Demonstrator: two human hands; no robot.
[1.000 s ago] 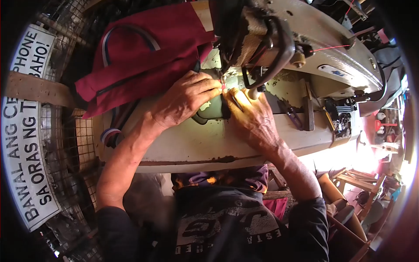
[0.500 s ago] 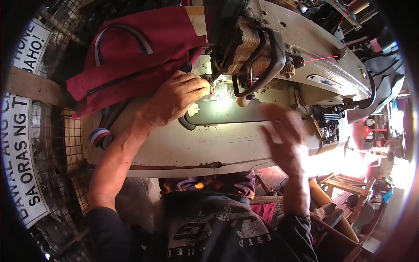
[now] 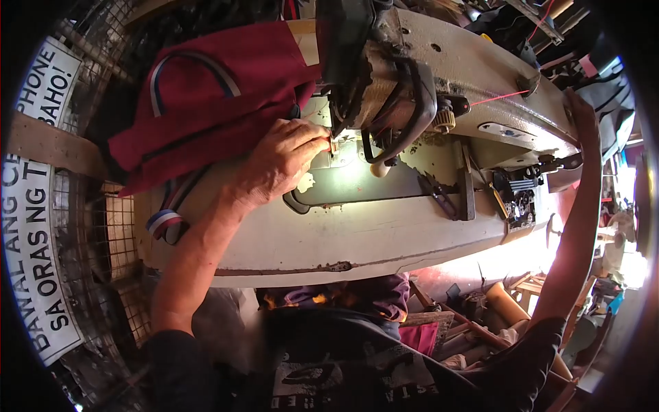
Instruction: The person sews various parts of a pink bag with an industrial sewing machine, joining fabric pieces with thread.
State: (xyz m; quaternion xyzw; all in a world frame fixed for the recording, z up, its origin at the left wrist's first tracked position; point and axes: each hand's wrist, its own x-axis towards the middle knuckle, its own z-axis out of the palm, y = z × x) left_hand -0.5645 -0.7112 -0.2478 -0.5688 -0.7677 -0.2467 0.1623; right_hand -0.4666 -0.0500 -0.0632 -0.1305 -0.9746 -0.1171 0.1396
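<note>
My left hand [image 3: 288,154] is closed in a pinch right beside the needle area of the sewing machine [image 3: 473,75]; whatever lies between the fingertips is too small to make out. Far to the right, my right hand [image 3: 581,113] rests on the handwheel [image 3: 589,151] at the machine's end, its fingers partly hidden. A maroon fabric bag [image 3: 220,82] with a striped strap handle lies left of the needle, close to my left hand. Red thread [image 3: 501,99] runs along the top of the machine arm. A lamp lights the metal bed under the needle.
Thread snips [image 3: 439,197] lie on the pale machine table [image 3: 384,226], beside a dark bar [image 3: 467,182]. A striped strap end [image 3: 165,223] hangs at the table's left. Wire mesh and a lettered sign [image 3: 44,254] stand farther left. Wooden pieces and clutter fill the lower right.
My right hand has moved from above the table's front up and right to the handwheel, uncovering the snips. My left hand stays pinched by the needle. The view has shifted slightly.
</note>
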